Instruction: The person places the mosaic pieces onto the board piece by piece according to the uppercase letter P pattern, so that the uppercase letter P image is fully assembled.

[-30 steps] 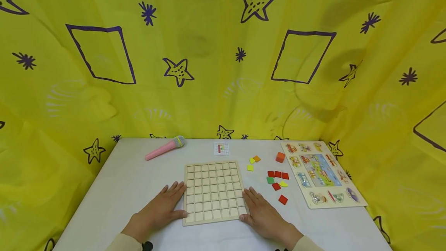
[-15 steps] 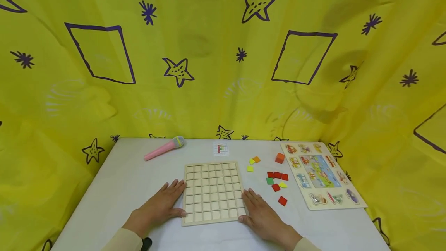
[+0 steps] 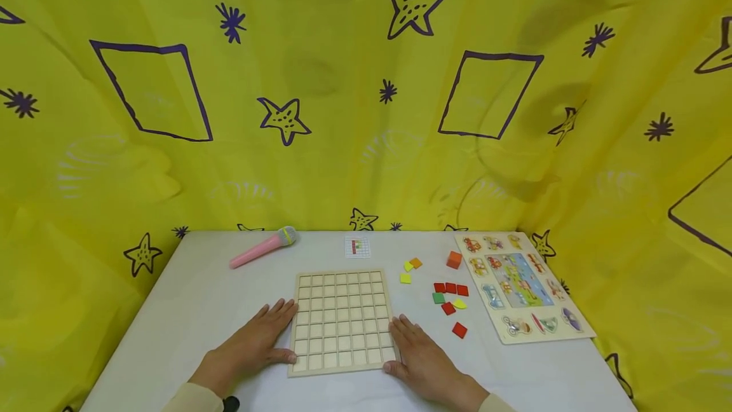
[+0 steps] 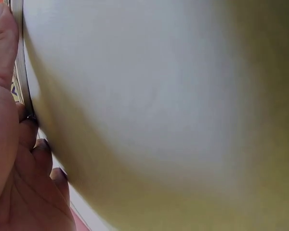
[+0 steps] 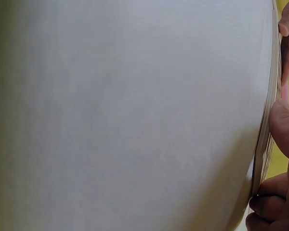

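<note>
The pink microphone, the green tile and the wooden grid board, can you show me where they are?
Pink microphone point(image 3: 263, 248): head view, on its handle.
Green tile point(image 3: 438, 298): head view, middle of its top.
Wooden grid board point(image 3: 343, 326): head view, on a square near its middle.

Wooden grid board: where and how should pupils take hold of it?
The grid board is probably best held by its left and right edges, one hand from each side, where the left hand and right hand touch: it lies flat and looks too wide for one.
</note>
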Demonstrator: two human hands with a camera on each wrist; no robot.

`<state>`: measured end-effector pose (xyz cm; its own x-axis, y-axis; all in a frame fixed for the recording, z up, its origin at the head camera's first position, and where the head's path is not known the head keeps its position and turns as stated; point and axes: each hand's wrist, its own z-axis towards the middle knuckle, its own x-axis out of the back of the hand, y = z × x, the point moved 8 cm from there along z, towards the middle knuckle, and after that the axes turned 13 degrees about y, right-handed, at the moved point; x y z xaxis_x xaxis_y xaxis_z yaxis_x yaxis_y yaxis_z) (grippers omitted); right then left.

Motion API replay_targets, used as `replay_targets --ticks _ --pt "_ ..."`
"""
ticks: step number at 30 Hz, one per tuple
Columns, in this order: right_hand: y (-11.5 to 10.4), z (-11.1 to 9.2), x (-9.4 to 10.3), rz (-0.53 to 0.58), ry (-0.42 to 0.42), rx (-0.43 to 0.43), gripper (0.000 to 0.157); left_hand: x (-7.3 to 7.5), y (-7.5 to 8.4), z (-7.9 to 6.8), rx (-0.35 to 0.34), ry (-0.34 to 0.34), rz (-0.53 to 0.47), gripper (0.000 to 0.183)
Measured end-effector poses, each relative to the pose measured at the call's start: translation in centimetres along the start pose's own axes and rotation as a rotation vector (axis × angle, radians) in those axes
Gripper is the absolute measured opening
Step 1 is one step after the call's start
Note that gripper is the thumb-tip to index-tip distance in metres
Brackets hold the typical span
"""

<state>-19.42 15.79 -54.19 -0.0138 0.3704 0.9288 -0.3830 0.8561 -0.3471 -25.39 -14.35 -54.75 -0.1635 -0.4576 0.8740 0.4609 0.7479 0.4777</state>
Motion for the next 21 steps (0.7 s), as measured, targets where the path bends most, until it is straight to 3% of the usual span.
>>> replay_targets --ticks 7,14,21 --pt "0.2 0.1 0.0 0.053 0.008 -0.054 0.082 0.6 0.3 -0.3 -0.044 0.034 -0.04 0.108" --pt "1.6 0.5 0.3 0.155 0.063 -0.105 0.074 0.8 0.4 -0.3 -0.008 0.025 -0.07 0.109" --pt "5.7 0.9 2.3 0.298 0.224 -0.316 0.068 0.7 0.5 -0.3 0.009 0.02 -0.083 0.109"
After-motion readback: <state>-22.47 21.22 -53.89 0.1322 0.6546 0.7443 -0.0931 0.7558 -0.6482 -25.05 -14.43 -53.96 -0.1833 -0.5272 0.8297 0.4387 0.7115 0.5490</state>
